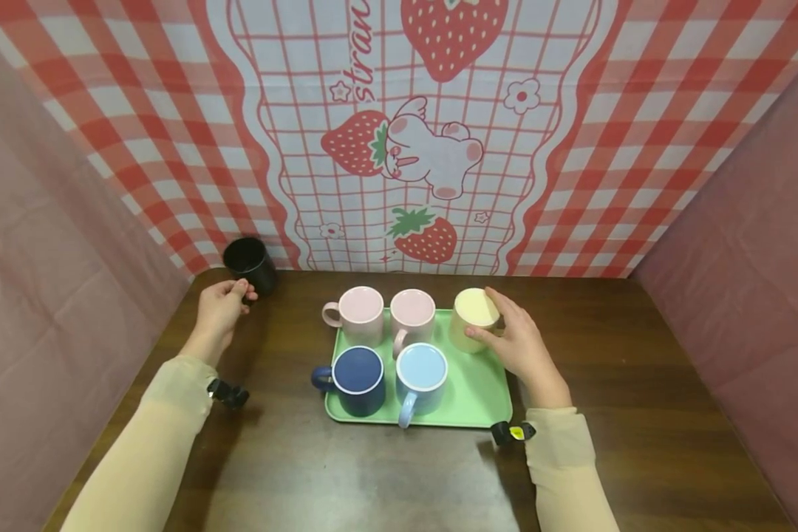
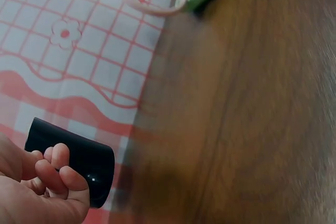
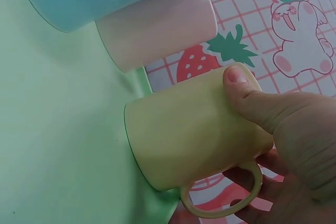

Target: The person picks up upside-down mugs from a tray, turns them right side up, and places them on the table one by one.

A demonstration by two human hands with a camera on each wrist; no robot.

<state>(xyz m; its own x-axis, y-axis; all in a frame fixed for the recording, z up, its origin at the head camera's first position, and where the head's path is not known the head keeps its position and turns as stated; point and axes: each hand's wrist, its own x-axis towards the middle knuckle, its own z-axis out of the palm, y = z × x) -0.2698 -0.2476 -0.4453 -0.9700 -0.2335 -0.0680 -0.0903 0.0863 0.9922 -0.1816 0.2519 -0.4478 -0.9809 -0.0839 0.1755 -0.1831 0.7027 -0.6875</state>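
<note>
At the back left, my left hand (image 1: 221, 310) has its fingers curled at the near side of a black mug (image 1: 261, 272). The handle is hidden behind the fingers, which seem to pinch it. My right hand (image 1: 522, 343) grips a pale yellow mug (image 1: 468, 332) near its top, thumb in front and fingers around the far side. In the right wrist view the yellow mug's handle (image 3: 254, 182) shows beside those fingers. This mug stands at the back right of a light green tray (image 1: 479, 391); whether it touches the tray, I cannot tell.
On the tray's left and middle stand a dark blue mug (image 1: 360, 391), a light blue mug (image 1: 425, 391) and two pink mugs, one pink mug (image 1: 366, 325) at the left and another pink mug (image 1: 414, 318) beside it. A strawberry-patterned cloth (image 1: 432, 222) rises behind the wooden table (image 1: 346, 473).
</note>
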